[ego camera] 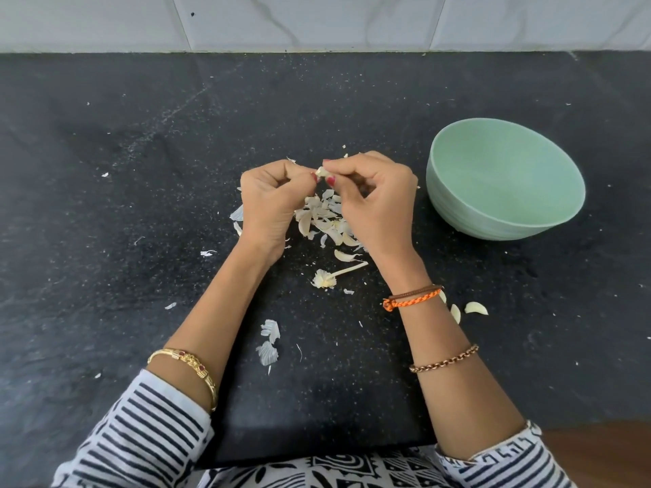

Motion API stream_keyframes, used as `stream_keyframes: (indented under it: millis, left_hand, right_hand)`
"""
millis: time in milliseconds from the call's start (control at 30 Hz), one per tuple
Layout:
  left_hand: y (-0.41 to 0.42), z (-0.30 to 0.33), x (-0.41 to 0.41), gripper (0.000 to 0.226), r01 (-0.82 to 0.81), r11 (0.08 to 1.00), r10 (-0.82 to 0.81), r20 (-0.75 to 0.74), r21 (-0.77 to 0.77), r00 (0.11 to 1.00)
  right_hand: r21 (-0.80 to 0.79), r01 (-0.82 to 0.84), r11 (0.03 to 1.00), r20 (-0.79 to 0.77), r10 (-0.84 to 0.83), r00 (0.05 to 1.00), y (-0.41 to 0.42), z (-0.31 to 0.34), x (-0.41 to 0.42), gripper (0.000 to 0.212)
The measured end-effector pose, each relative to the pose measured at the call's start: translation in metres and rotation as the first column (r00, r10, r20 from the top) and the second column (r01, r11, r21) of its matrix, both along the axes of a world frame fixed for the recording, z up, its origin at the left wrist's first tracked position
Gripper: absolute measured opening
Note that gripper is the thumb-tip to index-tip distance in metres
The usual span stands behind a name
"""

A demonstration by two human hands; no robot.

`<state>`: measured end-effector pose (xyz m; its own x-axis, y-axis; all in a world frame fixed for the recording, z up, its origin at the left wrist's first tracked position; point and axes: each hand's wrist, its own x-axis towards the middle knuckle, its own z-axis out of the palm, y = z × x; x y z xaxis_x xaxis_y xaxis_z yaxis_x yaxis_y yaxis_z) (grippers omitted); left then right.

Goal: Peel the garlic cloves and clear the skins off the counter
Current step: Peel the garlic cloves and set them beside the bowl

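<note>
Between your two hands, above the middle of the dark desk (141, 170), a garlic clove (321, 171) is pinched at the fingertips. Your left hand (271, 202) curls its fingers round the clove from one side; your right hand (373, 202) nips its skin between thumb and forefinger from the other. Both grips are closed tight on this one clove, with only its pale tip showing between the nails.

Directly beneath the grip lies a heap of skins (324, 220), loose and overlapping; whether unpeeled cloves are mixed in cannot be told. Nearer you than the grip sits the bare stem and root (331, 276) of the bulb, and closer still two ribbed skin scraps (269, 341). Small flakes lie scattered to the left of your left hand.

Beside your right wrist, on its outer side, lie peeled cloves (475, 308), pale and smooth, two or three of them, one partly hidden by the arm.

To the right of your right hand stands a green bowl (458, 206), well apart from the heap. As far as its inside shows, it holds nothing; the near wall hides part of the bottom.

Judged from this layout, peeling is part done: the bulb is broken up, a few cloves are finished, one is in hand. Clearing the skins has not begun.
</note>
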<state>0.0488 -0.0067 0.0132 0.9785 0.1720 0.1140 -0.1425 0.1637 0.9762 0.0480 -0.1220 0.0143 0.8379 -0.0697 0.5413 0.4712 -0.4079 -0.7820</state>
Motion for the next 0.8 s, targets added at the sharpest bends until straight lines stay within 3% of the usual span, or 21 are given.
stream_keyframes:
  millis: [133,233,333,533,667,800]
  left_hand:
    - [0.002,0.004,0.000,0.027,0.034,0.999,-0.034,-0.011,-0.011,0.999]
    - [0.009,0.007,0.005,0.021,-0.110,0.992,0.107,-0.051,-0.065,0.993]
    - [0.014,0.005,0.007,0.020,-0.189,0.982,0.189,-0.021,-0.014,0.982]
    - [0.006,-0.009,0.005,0.046,-0.086,0.951,0.051,0.123,0.296,0.991]
    - [0.007,-0.007,0.002,0.009,-0.016,0.958,-0.029,0.152,0.287,0.988]
    - [0.008,-0.005,0.001,0.012,0.039,0.979,-0.067,0.135,0.198,0.989]
  right_hand:
    - [0.325,-0.140,0.935,-0.209,0.216,0.954,-0.002,0.013,-0.004,0.020]
    - [0.500,-0.105,0.859,-0.226,0.247,0.942,-0.009,0.018,-0.003,0.019]
    - [0.427,-0.039,0.903,-0.257,0.163,0.952,-0.006,0.014,-0.001,0.020]
    - [0.229,0.043,0.972,-0.259,0.019,0.966,0.006,0.004,-0.001,0.020]
    - [0.139,0.063,0.988,-0.185,-0.037,0.982,0.007,0.002,-0.002,0.017]
    - [0.144,0.068,0.987,-0.173,-0.042,0.984,0.005,0.002,-0.001,0.017]
